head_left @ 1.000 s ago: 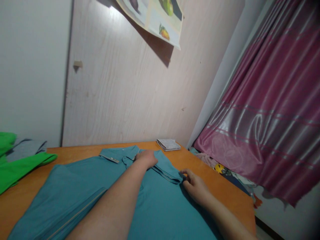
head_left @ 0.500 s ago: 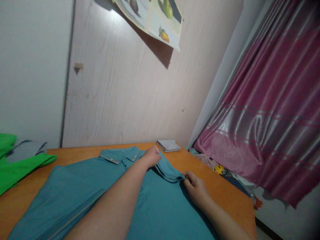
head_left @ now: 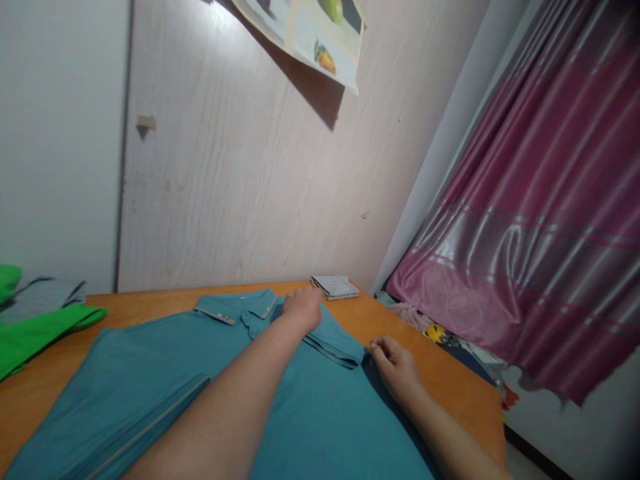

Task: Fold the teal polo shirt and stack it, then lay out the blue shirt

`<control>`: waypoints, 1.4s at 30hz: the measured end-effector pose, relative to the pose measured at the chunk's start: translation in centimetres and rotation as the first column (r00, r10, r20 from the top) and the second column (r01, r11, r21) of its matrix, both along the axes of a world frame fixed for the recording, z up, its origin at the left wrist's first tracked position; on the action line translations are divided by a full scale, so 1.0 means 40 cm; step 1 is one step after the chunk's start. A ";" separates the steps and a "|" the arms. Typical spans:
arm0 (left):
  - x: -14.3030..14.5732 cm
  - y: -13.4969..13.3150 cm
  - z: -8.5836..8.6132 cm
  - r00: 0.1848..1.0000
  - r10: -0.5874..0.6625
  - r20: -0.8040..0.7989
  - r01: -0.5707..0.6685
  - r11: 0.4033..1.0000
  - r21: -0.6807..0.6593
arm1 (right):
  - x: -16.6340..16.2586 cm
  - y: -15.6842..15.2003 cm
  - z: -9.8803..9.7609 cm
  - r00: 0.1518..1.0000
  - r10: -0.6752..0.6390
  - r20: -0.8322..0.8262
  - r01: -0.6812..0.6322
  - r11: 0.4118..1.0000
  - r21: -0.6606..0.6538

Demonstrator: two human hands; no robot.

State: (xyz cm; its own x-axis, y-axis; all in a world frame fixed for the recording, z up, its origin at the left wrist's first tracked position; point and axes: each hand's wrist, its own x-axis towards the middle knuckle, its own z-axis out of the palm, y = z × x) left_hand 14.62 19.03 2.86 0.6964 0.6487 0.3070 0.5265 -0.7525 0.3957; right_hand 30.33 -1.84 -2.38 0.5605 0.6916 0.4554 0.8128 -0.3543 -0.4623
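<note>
A teal collared shirt (head_left: 320,413) lies spread on the orange-brown table, its collar (head_left: 233,308) toward the wall. On the right, its sleeve is folded inward over the body, with layered hem edges showing. My left hand (head_left: 303,311) rests back-up on the shoulder area beside the collar. Its fingers are mostly hidden, so I cannot tell whether they grip cloth. Just beyond the sleeve's outer end is my right hand (head_left: 397,368), with fingers loosely bent and a little apart. No cloth shows between them.
A folded checked cloth (head_left: 336,287) lies by the wall at the table's back edge. Green clothing (head_left: 50,333) and a grey garment (head_left: 47,297) are at the left. A pink curtain (head_left: 540,220) hangs at the right, over assorted items beside the table (head_left: 445,387).
My right hand has come off the sleeve's end, which lies flatter now. My left hand has turned and shifted slightly over the shoulder. The view has tilted a little.
</note>
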 end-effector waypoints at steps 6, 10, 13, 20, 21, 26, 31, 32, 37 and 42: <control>0.027 -0.043 -0.011 0.970 -0.220 -0.100 0.218 0.975 -0.034 | -0.034 0.007 0.020 0.997 -0.047 0.056 0.055 0.986 -0.158; 0.009 -0.030 -0.021 0.962 -0.219 -0.161 0.211 0.975 -0.064 | -0.037 0.003 0.027 0.996 -0.066 0.068 0.083 0.955 -0.284; -0.010 -0.016 -0.019 0.966 -0.188 -0.180 0.180 0.982 -0.059 | -0.030 -0.002 0.027 0.993 -0.081 0.083 0.103 0.946 -0.307; -0.002 -0.017 -0.012 0.964 -0.193 -0.181 0.193 0.981 -0.020 | -0.044 0.010 0.021 0.969 0.142 0.200 -0.111 0.981 -0.157; 0.004 -0.018 -0.015 0.961 -0.208 -0.180 0.208 0.978 -0.021 | -0.047 0.014 0.019 0.966 0.169 0.198 -0.137 0.976 -0.167; 0.020 -0.025 -0.048 0.938 -0.282 -0.199 0.275 0.959 -0.062 | -0.058 0.024 0.010 0.969 0.233 0.079 -0.188 0.909 -0.372; 0.020 -0.021 -0.078 0.927 -0.267 -0.263 0.241 0.962 -0.125 | -0.064 0.018 0.010 0.974 0.221 0.038 -0.185 0.886 -0.425; 0.019 -0.018 -0.081 0.927 -0.260 -0.272 0.231 0.964 -0.132 | -0.064 0.016 0.009 0.975 0.219 0.036 -0.184 0.887 -0.423; 0.017 -0.013 -0.085 0.926 -0.236 -0.296 0.203 0.969 -0.138 | -0.058 0.018 0.007 0.979 0.200 0.028 -0.167 0.881 -0.442; 0.015 -0.015 -0.086 0.921 -0.234 -0.310 0.201 0.970 -0.136 | -0.060 0.053 0.042 0.977 0.209 0.034 -0.182 0.910 -0.372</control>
State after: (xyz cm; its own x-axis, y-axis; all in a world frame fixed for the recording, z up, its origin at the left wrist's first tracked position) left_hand 15.24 18.43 -0.56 0.8740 0.4857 -0.0152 0.4658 -0.8283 0.3113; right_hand 27.91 0.28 -0.72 0.3728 0.9095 0.1841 0.9089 -0.3180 -0.2697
